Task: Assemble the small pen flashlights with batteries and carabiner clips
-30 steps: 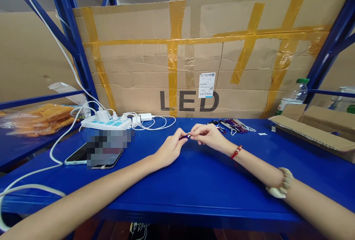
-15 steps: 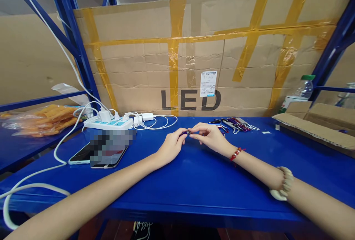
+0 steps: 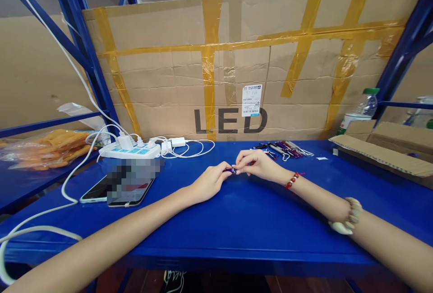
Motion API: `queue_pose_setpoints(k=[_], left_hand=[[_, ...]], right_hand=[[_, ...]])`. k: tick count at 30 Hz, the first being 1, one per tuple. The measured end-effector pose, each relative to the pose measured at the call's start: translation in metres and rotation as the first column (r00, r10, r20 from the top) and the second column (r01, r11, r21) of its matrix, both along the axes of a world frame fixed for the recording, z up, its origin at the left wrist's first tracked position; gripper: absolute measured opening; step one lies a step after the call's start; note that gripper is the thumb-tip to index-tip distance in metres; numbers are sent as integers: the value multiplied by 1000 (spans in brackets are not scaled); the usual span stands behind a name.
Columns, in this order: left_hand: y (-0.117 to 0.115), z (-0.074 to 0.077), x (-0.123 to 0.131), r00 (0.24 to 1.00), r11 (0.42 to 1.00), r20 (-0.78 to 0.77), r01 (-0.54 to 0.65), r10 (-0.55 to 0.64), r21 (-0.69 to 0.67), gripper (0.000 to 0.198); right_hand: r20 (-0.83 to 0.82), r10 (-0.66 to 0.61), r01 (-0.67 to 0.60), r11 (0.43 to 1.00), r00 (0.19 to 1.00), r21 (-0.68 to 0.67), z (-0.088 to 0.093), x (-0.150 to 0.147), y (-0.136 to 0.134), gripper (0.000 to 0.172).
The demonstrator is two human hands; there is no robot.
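Note:
My left hand (image 3: pixel 210 181) and my right hand (image 3: pixel 254 165) meet over the middle of the blue table (image 3: pixel 237 225). Both pinch a small dark purple cylinder with a metal tip (image 3: pixel 231 170), the left fingers on its left end, the right fingers on its right end. The piece is mostly covered by my fingertips. A red bead bracelet (image 3: pixel 292 179) sits on my right wrist and a pale bead bracelet (image 3: pixel 348 217) further up the arm. A heap of several similar small coloured pen-like pieces (image 3: pixel 283 149) lies just behind my right hand.
A white power strip (image 3: pixel 130 149) with plugs and white cables sits at the back left, with two phones (image 3: pixel 117 189) in front of it. A taped cardboard sheet marked LED (image 3: pixel 233 67) stands behind. An open cardboard box (image 3: pixel 385 153) and a bottle (image 3: pixel 360 111) are on the right.
Both hands have dropped slightly closer to the table while keeping their pinch on the small cylinder. The view has shifted a little.

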State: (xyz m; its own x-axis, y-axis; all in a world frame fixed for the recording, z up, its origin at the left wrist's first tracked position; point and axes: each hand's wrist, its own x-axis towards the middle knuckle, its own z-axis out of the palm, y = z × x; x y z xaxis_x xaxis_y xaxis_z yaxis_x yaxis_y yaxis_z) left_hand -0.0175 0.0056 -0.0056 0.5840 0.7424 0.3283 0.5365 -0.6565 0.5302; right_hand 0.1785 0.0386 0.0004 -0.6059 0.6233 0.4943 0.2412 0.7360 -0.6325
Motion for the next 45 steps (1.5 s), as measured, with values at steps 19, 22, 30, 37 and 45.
queue_pose_setpoints(k=[19,22,30,37,45], left_hand=[[3,-1,-3,999,997,32,-33,31,68,21],[3,-1,-3,997,995,52,-58,54,81,22],[4,-2,-1,986,995,140,-94,90,16,23],[4,-1,-1,987,996,133,-91,89,9,23],[-7,2,-2,1000,1000,-11,-2,2,22,15]], right_hand=[[-14,-154,154,986,988,69,4,-8,-13,22],[-60,-178,179,984,982,16,3,-11,-13,24],[-158,-201,172,968,967,-180,2,-18,-13,36],[-135,-209,175,959,969,-224,0,-15,-9,35],[-13,-63,54,928,998,-368,3,1,-2,32]])
